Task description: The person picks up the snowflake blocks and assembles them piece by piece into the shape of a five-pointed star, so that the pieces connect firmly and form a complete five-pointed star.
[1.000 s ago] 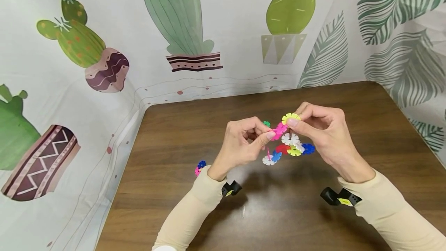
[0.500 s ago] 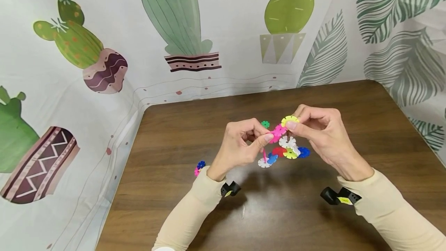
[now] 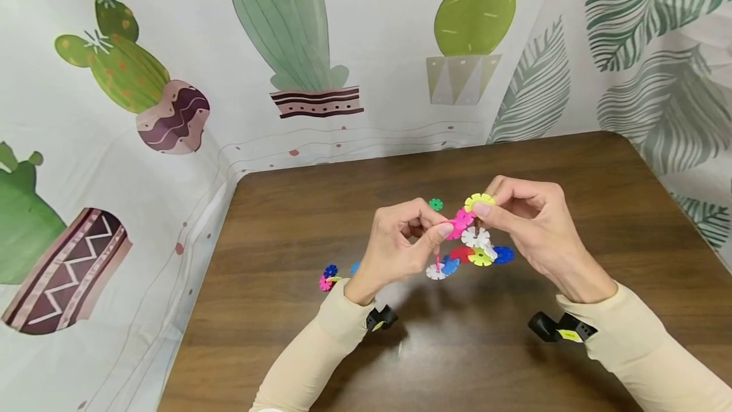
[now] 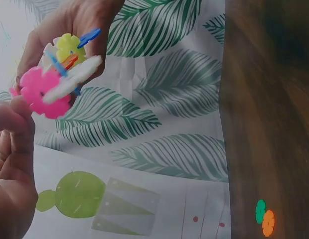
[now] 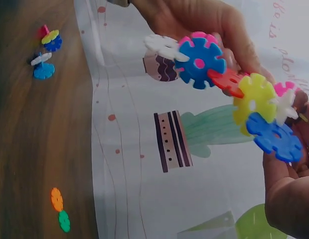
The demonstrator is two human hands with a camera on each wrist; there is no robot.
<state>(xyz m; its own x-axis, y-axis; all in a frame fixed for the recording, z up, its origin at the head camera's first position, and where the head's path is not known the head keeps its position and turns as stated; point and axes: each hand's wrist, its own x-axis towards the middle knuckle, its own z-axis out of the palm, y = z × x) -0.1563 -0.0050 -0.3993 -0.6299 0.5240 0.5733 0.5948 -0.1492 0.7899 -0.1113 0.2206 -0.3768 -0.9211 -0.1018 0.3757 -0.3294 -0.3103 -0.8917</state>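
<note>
In the head view my left hand point(image 3: 397, 243) pinches the pink notched plastic discs point(image 3: 460, 222) between thumb and forefinger. On the other side, my right hand point(image 3: 534, 224) pinches a yellow notched disc point(image 3: 479, 201) that meets the pink ones. Below hang more interlocked discs of the same assembly: a white disc point(image 3: 475, 236), a red disc point(image 3: 460, 253), a yellow-green disc point(image 3: 481, 256) and a dark blue disc point(image 3: 503, 255). The right wrist view shows the lighter blue disc point(image 5: 200, 63) slotted between white and red ones. Fingers partly hide where pink and yellow meet.
A green disc point(image 3: 436, 204) lies on the wooden table point(image 3: 297, 221) behind my hands; an orange disc point(image 4: 268, 222) touches it. At the left are two small joined clusters, one with a pink disc point(image 3: 325, 283), one with a light blue disc point(image 5: 44, 71). Cactus-print cloth point(image 3: 394, 18) stands behind.
Both hands have kept their pinches. After a slight shift left, the hands and the disc assembly have moved a little right and down. A light blue disc now shows beside my left wrist.
</note>
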